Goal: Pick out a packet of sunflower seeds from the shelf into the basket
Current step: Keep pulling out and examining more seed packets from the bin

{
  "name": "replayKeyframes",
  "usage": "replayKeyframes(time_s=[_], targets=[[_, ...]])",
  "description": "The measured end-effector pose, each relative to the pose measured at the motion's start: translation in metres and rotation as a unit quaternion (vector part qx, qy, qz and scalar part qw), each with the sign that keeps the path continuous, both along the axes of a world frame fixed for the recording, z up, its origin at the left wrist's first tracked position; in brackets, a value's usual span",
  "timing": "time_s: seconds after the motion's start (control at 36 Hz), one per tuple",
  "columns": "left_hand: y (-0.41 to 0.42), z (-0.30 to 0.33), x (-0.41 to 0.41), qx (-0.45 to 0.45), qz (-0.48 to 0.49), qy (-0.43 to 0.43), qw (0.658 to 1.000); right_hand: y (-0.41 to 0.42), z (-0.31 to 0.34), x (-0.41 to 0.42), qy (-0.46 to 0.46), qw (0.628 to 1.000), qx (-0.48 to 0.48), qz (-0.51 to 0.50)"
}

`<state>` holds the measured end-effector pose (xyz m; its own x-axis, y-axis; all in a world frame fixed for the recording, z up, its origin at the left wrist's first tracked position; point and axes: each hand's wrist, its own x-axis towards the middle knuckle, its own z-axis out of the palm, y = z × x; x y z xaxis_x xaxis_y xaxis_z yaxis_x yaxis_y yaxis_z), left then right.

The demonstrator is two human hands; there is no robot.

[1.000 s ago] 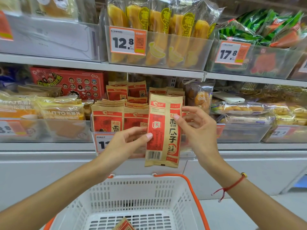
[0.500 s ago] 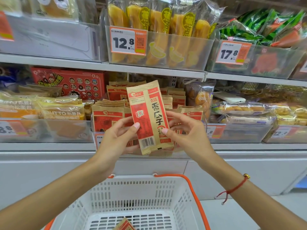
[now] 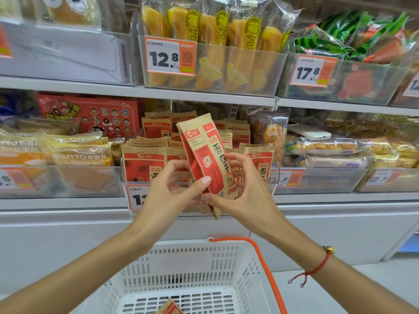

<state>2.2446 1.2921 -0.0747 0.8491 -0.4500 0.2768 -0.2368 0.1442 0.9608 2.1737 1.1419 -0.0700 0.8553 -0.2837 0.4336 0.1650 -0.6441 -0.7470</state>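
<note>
both hands hold one packet of sunflower seeds (image 3: 208, 159) tilted in front of the shelf (image 3: 204, 92), above the basket (image 3: 192, 264). left hand (image 3: 167, 191) pinches it with thumb and curled fingers; right hand (image 3: 244, 191) grips its lower edge, hiding the packet's bottom. another packet (image 3: 170, 308) in the basket is cut off by the frame. the price tag (image 3: 136, 198) is half covered.
</note>
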Motion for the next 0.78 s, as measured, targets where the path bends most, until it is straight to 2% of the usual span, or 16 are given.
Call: replayKeyframes(time_s=[0.06, 0.11, 0.17, 0.22, 0.33, 0.44, 0.58, 0.78], targets=[[0.002, 0.003, 0.002, 0.001, -0.010, 0.004, 1.000, -0.004, 0.006, -0.001, 0.024, 0.998, 0.057, 0.024], [0.003, 0.006, 0.005, 0.012, -0.022, 0.018, 1.000, -0.009, 0.013, -0.001, 0.077, 0.979, 0.168, 0.090], [0.004, 0.007, 0.009, 0.027, -0.025, 0.028, 0.999, -0.014, 0.017, -0.001, 0.136, 0.926, 0.301, 0.180], [0.005, 0.005, 0.012, 0.041, -0.025, 0.023, 0.999, -0.018, 0.019, -0.003, 0.175, 0.888, 0.357, 0.233], [0.006, 0.004, 0.010, 0.030, -0.029, 0.006, 0.999, -0.017, 0.021, -0.005, 0.205, 0.878, 0.355, 0.249], [0.007, 0.007, 0.011, -0.003, 0.015, -0.010, 1.000, -0.020, 0.024, -0.005, 0.186, 0.920, 0.293, 0.184], [0.001, 0.014, 0.010, -0.007, 0.047, -0.029, 0.998, -0.024, 0.033, -0.005, 0.090, 0.969, 0.219, 0.073], [-0.025, 0.051, 0.019, -0.021, 0.065, -0.085, 0.994, -0.037, 0.071, -0.006, -0.016, 0.987, 0.131, 0.094]])
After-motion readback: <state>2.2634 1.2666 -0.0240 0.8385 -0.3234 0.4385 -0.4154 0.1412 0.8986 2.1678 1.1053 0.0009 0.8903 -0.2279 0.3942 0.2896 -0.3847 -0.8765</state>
